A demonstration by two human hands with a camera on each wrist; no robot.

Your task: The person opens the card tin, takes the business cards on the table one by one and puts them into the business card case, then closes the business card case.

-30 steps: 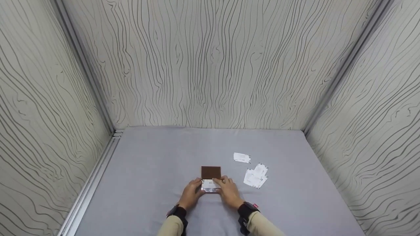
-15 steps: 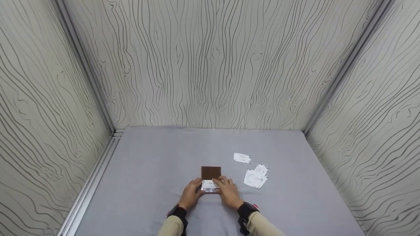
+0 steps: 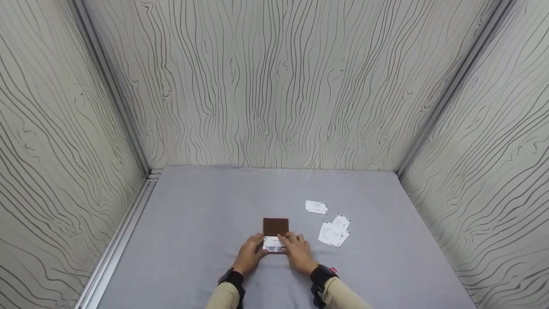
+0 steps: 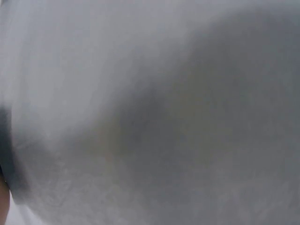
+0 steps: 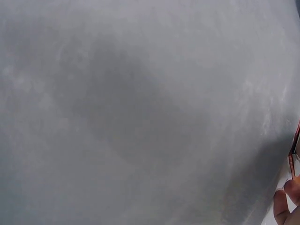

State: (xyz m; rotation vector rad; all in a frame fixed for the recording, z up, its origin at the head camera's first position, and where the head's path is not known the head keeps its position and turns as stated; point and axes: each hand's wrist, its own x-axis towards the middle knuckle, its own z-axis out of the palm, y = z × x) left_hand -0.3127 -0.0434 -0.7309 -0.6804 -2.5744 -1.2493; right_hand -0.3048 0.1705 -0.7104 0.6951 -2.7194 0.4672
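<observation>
A small brown card holder [image 3: 276, 226] lies unfolded on the grey cloth, its bare brown flap on the far side. A white printed card [image 3: 272, 241] sits in its near half, above a shiny strip. My left hand [image 3: 248, 256] grips the near half's left edge, fingers at the far corner and thumb low. Across from it, my right hand [image 3: 299, 253] holds the right edge, with one fingertip on the card. Its fingers cover part of the card's right side. In the right wrist view, fingertips [image 5: 281, 206] show beside the holder's reddish edge; the left wrist view is mostly blurred cloth.
To the right, several overlapping white cards [image 3: 334, 231] lie on the cloth [image 3: 206, 214]. A single white card [image 3: 316, 207] lies farther back. Wood-grain panels [image 3: 274, 86] enclose the back and sides, and a metal rail [image 3: 116, 244] runs along the left edge.
</observation>
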